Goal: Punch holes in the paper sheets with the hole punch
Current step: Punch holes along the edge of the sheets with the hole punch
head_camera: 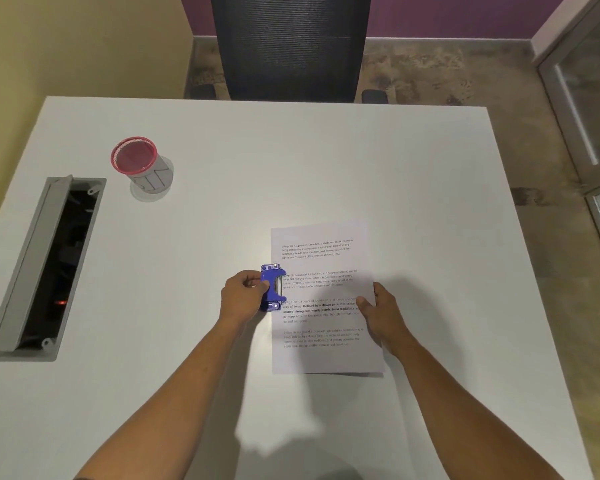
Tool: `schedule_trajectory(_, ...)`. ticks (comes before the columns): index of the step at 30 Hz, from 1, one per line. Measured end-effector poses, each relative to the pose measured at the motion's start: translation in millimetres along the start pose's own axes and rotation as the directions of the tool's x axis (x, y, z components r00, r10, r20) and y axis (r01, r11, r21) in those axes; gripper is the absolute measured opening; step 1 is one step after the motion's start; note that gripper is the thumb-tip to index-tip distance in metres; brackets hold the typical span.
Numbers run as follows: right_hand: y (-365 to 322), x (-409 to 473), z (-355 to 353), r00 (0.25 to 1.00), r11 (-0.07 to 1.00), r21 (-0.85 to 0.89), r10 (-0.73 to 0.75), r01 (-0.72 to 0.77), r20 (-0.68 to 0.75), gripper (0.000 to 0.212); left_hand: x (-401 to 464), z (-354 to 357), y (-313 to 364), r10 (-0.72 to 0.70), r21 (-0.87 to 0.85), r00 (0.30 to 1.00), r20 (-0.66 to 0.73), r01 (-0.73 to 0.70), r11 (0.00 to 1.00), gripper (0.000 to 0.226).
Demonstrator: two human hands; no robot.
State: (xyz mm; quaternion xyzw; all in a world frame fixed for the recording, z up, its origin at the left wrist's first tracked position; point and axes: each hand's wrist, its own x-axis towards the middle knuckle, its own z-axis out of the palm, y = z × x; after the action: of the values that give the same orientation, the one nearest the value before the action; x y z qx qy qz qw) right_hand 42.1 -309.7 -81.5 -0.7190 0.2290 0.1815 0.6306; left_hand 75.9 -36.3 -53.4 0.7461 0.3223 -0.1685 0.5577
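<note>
Printed paper sheets (321, 355) lie on the white table (291, 161), a little right of centre, with several blocks of text. A blue hole punch (273, 287) sits at the middle of the sheets' left edge, its mouth over that edge. My left hand (245, 296) grips the punch from the left side. My right hand (383, 313) rests on the sheets' right edge, fingers spread, pressing the paper down. The sheets' lower edge shows a second layer underneath.
A red-rimmed mesh pen cup (140, 164) stands at the far left. An open grey cable tray (45, 268) is set into the table's left side. A black office chair (291, 46) stands behind the far edge.
</note>
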Motion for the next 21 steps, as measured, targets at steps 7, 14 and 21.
schedule_trajectory(7, 1.3, 1.7, 2.9, 0.999, 0.999, 0.036, 0.034, -0.034, -0.001, 0.026, 3.0, 1.8, -1.4, 0.022, 0.013, 1.000, 0.001, -0.022, 1.000, 0.010)
schedule_trajectory(14, 2.7, 4.1, 3.6, 0.997, 0.996, 0.052, 0.072, -0.072, 0.003, 0.019, 5.8, 7.1, -0.7, 0.048, 0.048, 0.997, -0.053, -0.046, 0.998, 0.013)
schedule_trajectory(21, -2.1, 2.1, 6.9, 0.998, 0.998, -0.030, 0.059, -0.060, -0.033, 0.017, 17.1, 22.5, 5.7, 0.145, 0.281, 0.979, -0.142, -0.100, 0.954, 0.037)
